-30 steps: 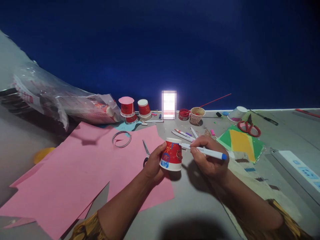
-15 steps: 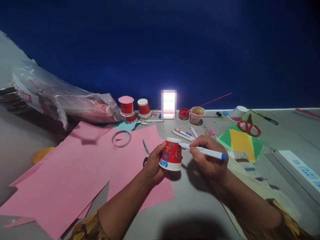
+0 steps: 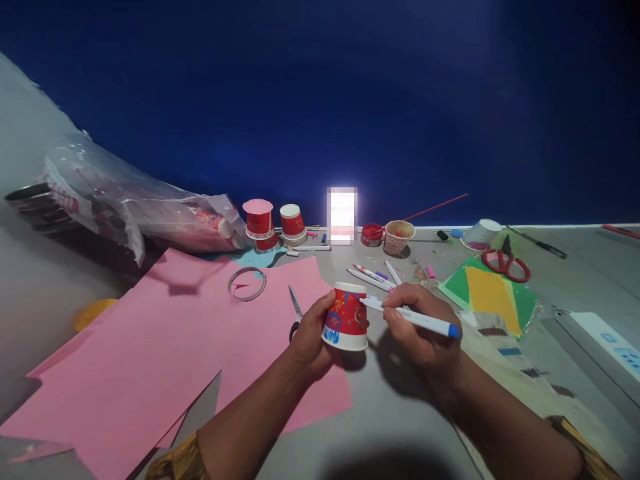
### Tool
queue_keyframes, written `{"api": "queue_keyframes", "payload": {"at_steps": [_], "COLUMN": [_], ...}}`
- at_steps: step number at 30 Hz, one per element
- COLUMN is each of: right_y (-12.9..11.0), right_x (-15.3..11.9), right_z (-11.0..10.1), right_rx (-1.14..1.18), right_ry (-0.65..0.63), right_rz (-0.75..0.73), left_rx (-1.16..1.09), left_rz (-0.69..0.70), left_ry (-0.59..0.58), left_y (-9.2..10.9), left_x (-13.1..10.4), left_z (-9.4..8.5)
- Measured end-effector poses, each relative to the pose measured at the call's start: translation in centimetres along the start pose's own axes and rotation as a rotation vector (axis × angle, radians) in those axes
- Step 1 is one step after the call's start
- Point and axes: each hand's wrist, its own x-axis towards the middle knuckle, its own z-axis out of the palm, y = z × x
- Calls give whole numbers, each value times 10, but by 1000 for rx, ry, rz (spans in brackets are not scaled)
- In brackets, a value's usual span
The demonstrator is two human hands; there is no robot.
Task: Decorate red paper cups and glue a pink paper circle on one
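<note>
Upside down in my left hand [image 3: 313,337] is a red paper cup [image 3: 349,317], gripped round its side, with blue marker drawing on its red wall and white band. A white marker pen with a blue end [image 3: 420,319] is pinched in my right hand [image 3: 423,327]. Its tip meets the upper part of the cup's wall, near a blue mark. Just left of my left hand lie dark-handled scissors [image 3: 296,310], partly hidden behind it. Beyond the cup several loose markers [image 3: 373,277] lie on the table.
Pink paper sheets [image 3: 150,347] cover the left side, with a tape ring [image 3: 247,285] on top. A plastic bag [image 3: 150,210] and more red cups [image 3: 293,223] stand behind. Rightward are red-handled scissors [image 3: 506,261], green and yellow sheets [image 3: 493,297] and a power strip [image 3: 607,340].
The whole view has shifted slightly, so things appear a little lower and further right. The marker tip has moved a little down along the cup's wall. Both hands keep their hold.
</note>
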Motion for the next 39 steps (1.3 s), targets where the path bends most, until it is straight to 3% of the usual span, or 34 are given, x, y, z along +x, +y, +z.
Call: {"api": "queue_keyframes", "payload": {"at_steps": [24, 39], "right_y": [-2, -6], "right_x": [0, 0], "right_z": [-2, 0], "right_rx": [46, 51], "right_ry": [-80, -33], "right_rz": [-4, -90], "left_rx": [21, 10], "left_rz": [31, 92], "left_ry": [14, 79], "left_y": [2, -2], "left_x": [-2, -3], "left_z": [5, 5]}}
